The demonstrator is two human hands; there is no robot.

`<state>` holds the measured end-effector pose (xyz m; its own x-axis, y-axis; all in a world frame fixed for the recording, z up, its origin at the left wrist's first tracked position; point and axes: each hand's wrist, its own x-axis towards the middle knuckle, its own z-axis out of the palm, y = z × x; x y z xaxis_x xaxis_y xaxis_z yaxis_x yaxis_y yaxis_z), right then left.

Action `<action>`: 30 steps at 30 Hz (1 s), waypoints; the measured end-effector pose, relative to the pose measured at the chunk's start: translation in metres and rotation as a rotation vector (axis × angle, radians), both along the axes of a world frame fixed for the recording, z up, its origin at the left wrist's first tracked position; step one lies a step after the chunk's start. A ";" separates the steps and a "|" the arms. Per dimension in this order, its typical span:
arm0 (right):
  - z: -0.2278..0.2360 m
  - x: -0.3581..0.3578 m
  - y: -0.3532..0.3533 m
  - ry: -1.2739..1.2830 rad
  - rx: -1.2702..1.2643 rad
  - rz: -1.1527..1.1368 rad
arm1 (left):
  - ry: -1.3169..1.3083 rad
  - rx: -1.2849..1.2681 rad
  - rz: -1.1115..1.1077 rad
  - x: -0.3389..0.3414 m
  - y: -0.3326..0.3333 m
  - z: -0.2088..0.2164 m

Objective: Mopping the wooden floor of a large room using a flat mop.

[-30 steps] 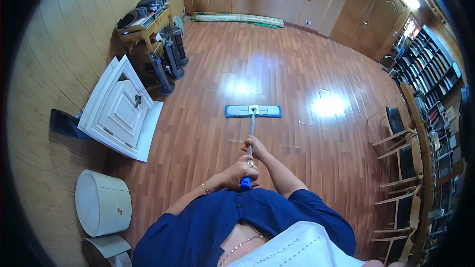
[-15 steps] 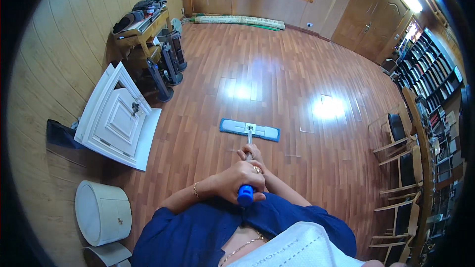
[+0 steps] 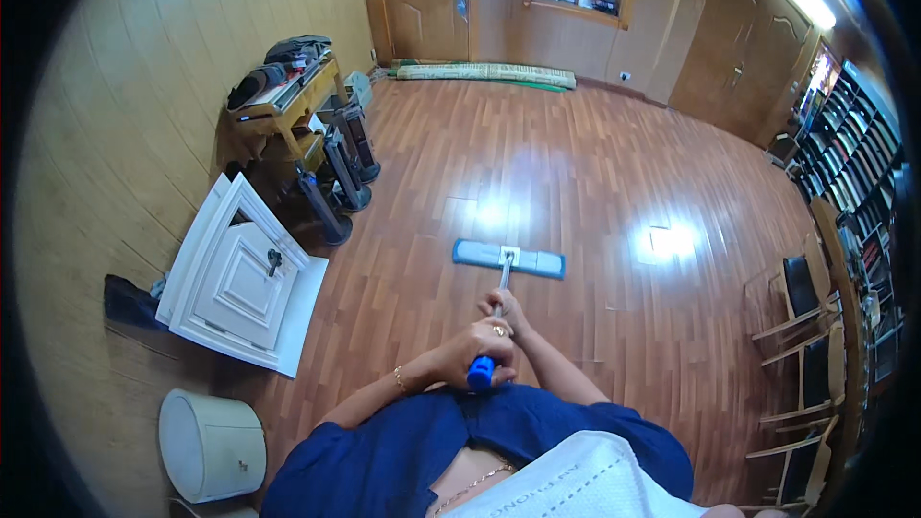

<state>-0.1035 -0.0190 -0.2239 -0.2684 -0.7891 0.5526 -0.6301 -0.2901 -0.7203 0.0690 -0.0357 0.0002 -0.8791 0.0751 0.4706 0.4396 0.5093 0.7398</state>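
On wd floor (image 3: pixel 595 173): mop head (image 3: pixel 480 253) down; L hand (image 3: pixel 472 349) & R hand (image 3: pixel 507 311) fingers clamped on pole (image 3: pixel 505 278). Mopping u/way, amt done/left unclear.

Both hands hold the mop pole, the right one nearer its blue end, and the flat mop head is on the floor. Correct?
Not quite: in the head view the left hand is nearer the blue end; the right hand holds farther along the mop pole. The flat mop head is on the floor.

Mop (image 3: pixel 509 259) on floor (image 3: pixel 576 153), chairs (image 3: pixel 818 369) right
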 end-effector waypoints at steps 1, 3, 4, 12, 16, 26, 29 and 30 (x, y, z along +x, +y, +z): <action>-0.028 -0.027 -0.012 -0.260 0.082 0.062 | -0.023 0.006 -0.016 -0.020 -0.006 -0.009; -0.039 -0.058 -0.032 -0.348 0.114 0.108 | -0.013 -0.059 0.015 -0.049 -0.018 -0.027; -0.034 -0.069 -0.038 0.052 0.084 0.051 | -0.046 -0.078 0.045 -0.057 -0.023 -0.036; -0.038 -0.135 -0.074 -0.022 0.122 -0.026 | -0.090 -0.100 0.018 -0.126 -0.063 -0.025; 0.058 -0.095 -0.075 -0.072 0.220 -0.067 | -0.096 0.001 0.031 -0.112 -0.080 0.049; 0.053 -0.119 -0.134 -0.111 0.155 0.001 | -0.021 0.127 -0.118 -0.145 -0.155 0.056; 0.043 -0.155 -0.172 -0.078 0.154 -0.010 | -0.007 0.072 -0.133 -0.178 -0.193 0.039; 0.034 -0.171 -0.186 -0.073 0.170 -0.010 | -0.053 0.052 -0.155 -0.190 -0.207 0.030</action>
